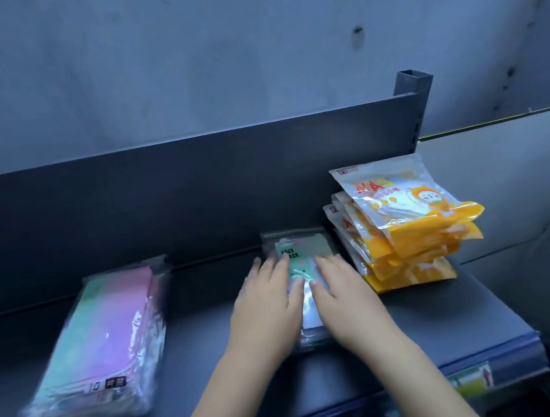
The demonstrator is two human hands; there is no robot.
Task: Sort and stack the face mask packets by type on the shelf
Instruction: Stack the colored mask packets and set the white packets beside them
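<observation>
Both of my grips are released, fingers straight and a little spread, pressing down flat on one pile. My left grip (pixel 268 308) lies on the left half of the green packet pile (pixel 300 250) and my right grip (pixel 345 299) lies on its right half. The two thumbs come close together over the middle. Neither grip is curled round anything.

The top packet of that pile is clear plastic with a green card that reads "FACE MASK". The pile lies in the middle of the dark shelf (pixel 214 352), with its far end near the back panel (pixel 195 183).

Just beside it on the right stands the orange packet pile (pixel 406 227). It is taller and untidy, and its top packet is tilted and shows a cartoon face. I cannot tell whether the two piles touch.

Well apart on the left lies the pastel packet pile (pixel 110 340). It is pink and mint in clear wrap, set at a slant, and its near end is blurred.

A label strip (pixel 490 365) runs along the shelf's front edge on the right. A metal post (pixel 414 89) rises at the right end of the back panel, in front of a grey wall (pixel 180 47).
</observation>
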